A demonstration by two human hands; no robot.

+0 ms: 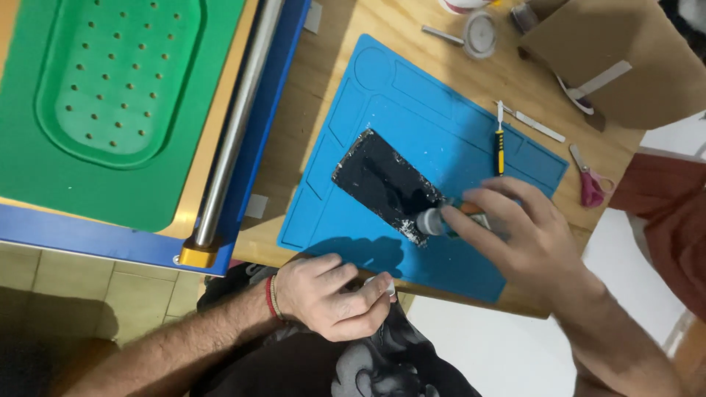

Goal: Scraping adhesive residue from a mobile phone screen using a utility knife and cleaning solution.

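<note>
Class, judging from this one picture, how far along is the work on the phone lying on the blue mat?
Done: much of the black phone panel looks bare. In hand: the right hand presses a grey-tipped tool at its lower corner; the left hand pinches something small and white. Left: whitish residue along the edges.

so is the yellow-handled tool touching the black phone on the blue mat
Apart. The head view shows the yellow-handled tool lying on the blue mat with a strip of bare mat between it and the black phone.

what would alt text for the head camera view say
A person's right hand presses a small grey-tipped bottle against the lower end of a black cracked phone screen lying on a blue work mat. The left hand pinches a small white piece at the wooden table's edge.
</note>
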